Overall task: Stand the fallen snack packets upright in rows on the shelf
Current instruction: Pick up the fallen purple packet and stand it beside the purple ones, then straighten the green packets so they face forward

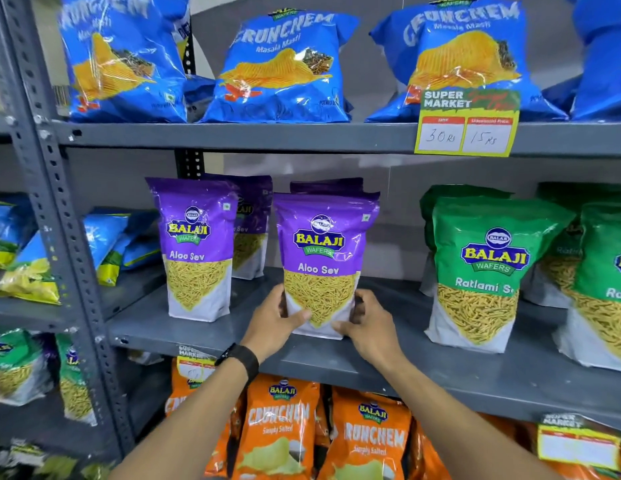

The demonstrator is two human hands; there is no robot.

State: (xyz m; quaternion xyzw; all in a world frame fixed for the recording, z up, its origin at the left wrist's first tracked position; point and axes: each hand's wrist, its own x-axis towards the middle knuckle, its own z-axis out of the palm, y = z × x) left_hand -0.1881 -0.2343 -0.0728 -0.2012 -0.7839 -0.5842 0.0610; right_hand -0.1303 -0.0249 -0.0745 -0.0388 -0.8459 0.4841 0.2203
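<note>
A purple Aloo Sev packet [321, 251] stands upright on the grey middle shelf [440, 362]. My left hand [272, 318] grips its lower left edge and my right hand [369, 322] grips its lower right edge. Another purple packet peeks out directly behind it. To the left a second purple Aloo Sev packet [196, 247] stands upright with a further one [252, 223] behind it. Green Ratlami Sev packets [486, 271] stand upright to the right.
Blue Crunchem bags [281, 67] fill the top shelf, with a yellow price tag [466, 123] on its edge. Orange Crunchem bags [281, 427] sit on the shelf below. A perforated grey upright post [63, 216] borders the left; fallen blue packets [108, 240] lie beside it.
</note>
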